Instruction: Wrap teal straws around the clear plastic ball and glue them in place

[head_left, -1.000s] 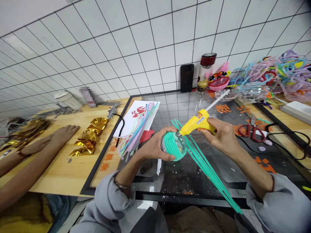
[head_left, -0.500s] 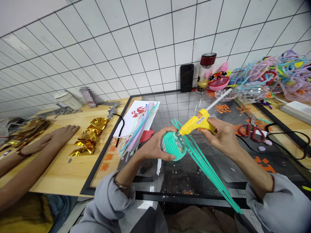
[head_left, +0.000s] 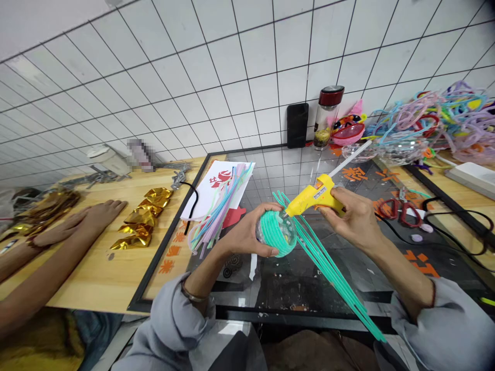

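Observation:
A clear plastic ball, partly wound with green pipe cleaner, is in my left hand, fingers wrapped round its left side. My right hand grips a yellow hot glue gun with a white glue stick standing out of its back. The gun's nozzle points down at the ball's upper part, at the edge of the green winding; whether it touches I cannot tell. Several loose green pipe cleaners lie just right of the ball, running toward the table's front edge.
Pastel pipe cleaners lie across white paper. Behind stand a black phone and a glass bottle. Red scissors and a black cord are at right. Another person's hands rest near gold foil.
Hardly anything differs. Both hands, the ball and the glue gun keep nearly the same place, with only a very slight shift of the view.

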Tool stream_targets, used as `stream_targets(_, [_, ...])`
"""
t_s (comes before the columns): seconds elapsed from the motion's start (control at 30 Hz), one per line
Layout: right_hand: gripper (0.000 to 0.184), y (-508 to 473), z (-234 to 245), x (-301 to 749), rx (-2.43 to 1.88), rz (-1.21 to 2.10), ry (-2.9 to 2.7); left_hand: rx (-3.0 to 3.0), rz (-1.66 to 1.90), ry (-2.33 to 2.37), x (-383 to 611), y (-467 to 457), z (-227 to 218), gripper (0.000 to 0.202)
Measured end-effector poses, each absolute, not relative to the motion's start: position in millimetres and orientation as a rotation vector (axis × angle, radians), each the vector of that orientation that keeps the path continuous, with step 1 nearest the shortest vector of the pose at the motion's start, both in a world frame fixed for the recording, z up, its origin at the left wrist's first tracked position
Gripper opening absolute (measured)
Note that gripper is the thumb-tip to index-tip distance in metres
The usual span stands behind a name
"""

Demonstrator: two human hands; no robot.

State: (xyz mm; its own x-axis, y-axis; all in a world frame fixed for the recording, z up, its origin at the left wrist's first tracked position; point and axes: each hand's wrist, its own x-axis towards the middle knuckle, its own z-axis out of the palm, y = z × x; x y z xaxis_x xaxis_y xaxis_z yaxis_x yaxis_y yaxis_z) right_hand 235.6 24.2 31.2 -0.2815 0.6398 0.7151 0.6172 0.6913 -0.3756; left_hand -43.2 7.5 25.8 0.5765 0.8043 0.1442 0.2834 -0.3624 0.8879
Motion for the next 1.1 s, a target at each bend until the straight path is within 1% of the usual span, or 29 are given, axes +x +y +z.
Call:
stream_targets(0.13, [0.024, 25.3, 31.3, 235.8, -0.933, 0.000, -1.972, 1.905, 0.732, 0.874, -43.0, 6.9, 26.7, 0.083])
stream_targets(0.23, [0.028, 25.9, 30.5, 235.2, -0.961, 0.014, -1.955, 1.904, 0.734, 0.882, -42.9, 6.7, 27.6, 0.083])
stream_targets(0.57, [0.034, 25.3, 27.4, 228.4, -1.114, 0.190, -1.886, 1.913, 0.745, 0.864, -43.0, 7.9, 26.1, 0.084])
stream_targets(0.77, [0.035, 33.6, 23.4, 238.3, -1.426, 0.342, -1.742, 1.932, 0.750, 0.848, -43.7, 8.4, 24.7, 0.083])
stream_targets(0.93, [0.034, 53.4, 12.5, 255.0, -1.676, 0.213, -1.737, 1.929, 0.757, 0.824, -43.9, 8.8, 23.6, 0.082])
stream_targets(1.03, [0.027, 62.4, 3.4, 262.0, -1.869, 0.138, -1.780, 1.939, 0.757, 0.825, -43.5, 8.5, 23.8, 0.082])
stream_targets(1.1, [0.028, 65.3, -1.6, 264.7, -1.971, 0.069, -1.824, 1.943, 0.757, 0.821, -43.3, 8.5, 23.6, 0.081])
